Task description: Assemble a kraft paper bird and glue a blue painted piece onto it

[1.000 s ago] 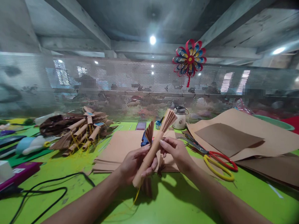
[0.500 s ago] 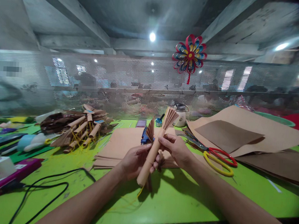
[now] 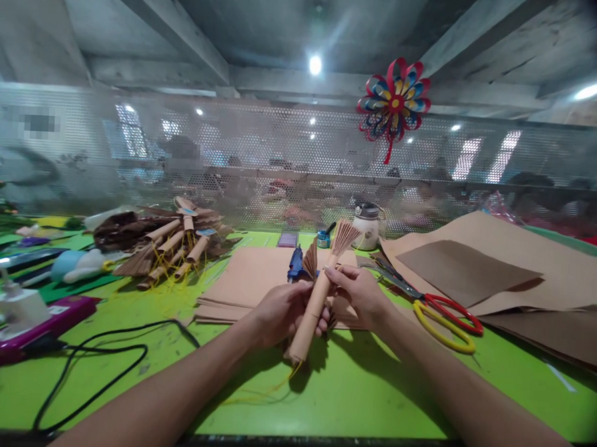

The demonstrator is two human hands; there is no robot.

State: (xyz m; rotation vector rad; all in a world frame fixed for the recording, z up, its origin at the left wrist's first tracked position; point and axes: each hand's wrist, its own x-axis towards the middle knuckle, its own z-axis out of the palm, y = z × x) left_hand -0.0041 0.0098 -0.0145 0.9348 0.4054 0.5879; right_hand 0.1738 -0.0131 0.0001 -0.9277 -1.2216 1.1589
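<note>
Rolled paper tube [image 3: 312, 317] held tilted above the green table [image 3: 369, 407], pleats fanning at top. Left hand [image 3: 281, 312] curls round it; right hand [image 3: 357, 294] pinches it, thumb and finger nearly together (other fingertips partly hidden). Hands block part of the paper stack [image 3: 251, 268]; blue tool [image 3: 295, 263] just behind. Scissors [image 3: 409, 289] right, tube pile [image 3: 170, 243] left.

Tan paper tube [image 3: 314, 311] slants, yellow thread [image 3: 295, 370] below, pleated fan [image 3: 346, 237] atop (a smaller fan [image 3: 310, 261] seemingly behind)
</note>
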